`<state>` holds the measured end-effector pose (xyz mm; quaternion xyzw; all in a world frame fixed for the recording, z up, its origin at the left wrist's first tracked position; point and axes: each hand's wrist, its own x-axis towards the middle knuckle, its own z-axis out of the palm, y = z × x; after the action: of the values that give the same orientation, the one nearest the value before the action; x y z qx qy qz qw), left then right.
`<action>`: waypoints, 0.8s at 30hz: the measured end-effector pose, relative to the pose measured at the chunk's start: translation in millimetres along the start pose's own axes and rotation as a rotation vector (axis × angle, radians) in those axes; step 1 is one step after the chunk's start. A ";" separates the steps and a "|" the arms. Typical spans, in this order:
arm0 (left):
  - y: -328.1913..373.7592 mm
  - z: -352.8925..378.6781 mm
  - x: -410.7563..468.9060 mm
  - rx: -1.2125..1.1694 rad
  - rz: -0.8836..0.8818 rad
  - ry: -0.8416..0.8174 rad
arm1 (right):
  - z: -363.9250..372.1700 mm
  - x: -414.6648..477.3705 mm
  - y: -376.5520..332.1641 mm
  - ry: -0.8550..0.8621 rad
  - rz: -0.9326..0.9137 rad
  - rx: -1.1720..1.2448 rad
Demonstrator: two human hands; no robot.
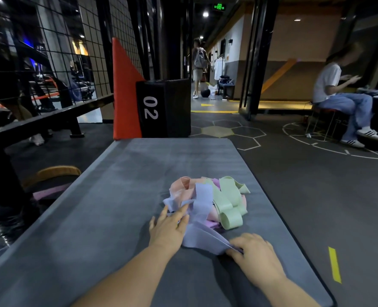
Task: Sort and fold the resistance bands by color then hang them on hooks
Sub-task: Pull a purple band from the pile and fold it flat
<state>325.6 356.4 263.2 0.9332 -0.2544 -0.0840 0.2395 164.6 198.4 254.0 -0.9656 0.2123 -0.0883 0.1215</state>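
Toward the near edge of the tabletop [108, 196], right of its middle, the right hand [253, 251] lies knuckles up, its fingers curled under and pinching the flattened, folded end of a lavender band [202, 237]. The right forearm runs back to the near right corner. From the pinch the lavender band lies as a wide, flat, matte strip, stretching left and away toward the far edge. It passes under the fingertips of the left hand [168, 227], then climbs up over the heap.

The left hand lies flat, palm down, fingers straight and a little spread, pointing toward the far edge. It presses on the band and on the near left fringe of the heap. Its forearm comes in slanting from the near edge.

The heap of resistance bands [214, 216] sits about midway between the near and far edges, closer to the right edge. It is loose and tangled: a peach band [181, 189] crumpled on the left, mint-green bands [228, 196] looped and curled on the right, and pink [213, 223] showing beneath.

Beyond the far edge stand a black box marked 02 [163, 107] and an orange wedge [123, 96]; a wicker chair back [55, 171] shows off the left edge
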 end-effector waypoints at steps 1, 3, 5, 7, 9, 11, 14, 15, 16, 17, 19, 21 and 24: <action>-0.7 0.0 2.0 -0.001 0.001 0.000 | -0.3 0.6 2.6 0.001 -0.009 0.016; -0.7 0.3 4.8 -0.019 -0.001 0.005 | -1.9 0.8 5.6 -0.001 -0.023 0.046; 0.9 0.2 6.6 -0.037 -0.006 0.010 | -4.3 0.9 7.7 -0.027 -0.041 0.087; 1.8 -0.8 6.4 -0.050 -0.010 0.016 | -6.7 0.6 9.5 -0.074 -0.050 0.133; 0.9 -2.1 4.8 -0.059 -0.024 0.034 | -7.5 0.6 11.9 -0.091 -0.059 0.161; -2.4 -3.8 4.8 -0.058 -0.056 0.065 | -7.3 -0.1 14.4 -0.092 -0.045 0.204; -10.4 -3.6 6.0 0.030 -0.083 0.096 | -6.3 -0.2 16.7 -0.084 -0.005 0.275; -13.2 -2.6 5.4 0.064 -0.083 0.095 | -6.8 -0.4 17.0 -0.080 0.011 0.290; -15.1 -1.9 3.8 0.086 -0.088 0.091 | -7.5 -0.7 17.1 -0.082 0.023 0.301; -16.8 -0.7 2.3 0.099 -0.096 0.085 | -8.2 -1.0 17.3 -0.085 0.034 0.307; -18.4 2.2 0.0 0.123 -0.112 0.067 | -8.9 -1.7 17.6 -0.098 0.067 0.366; -19.8 5.4 0.2 0.139 -0.124 0.056 | -10.0 -3.0 19.8 -0.105 0.126 0.525; -20.5 6.4 -0.7 0.116 -0.132 0.057 | -14.0 -5.5 25.5 -0.061 0.175 0.661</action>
<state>332.2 369.7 247.6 0.9623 -0.1899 -0.0579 0.1861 146.6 175.5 259.7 -0.8543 0.2506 -0.1128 0.4413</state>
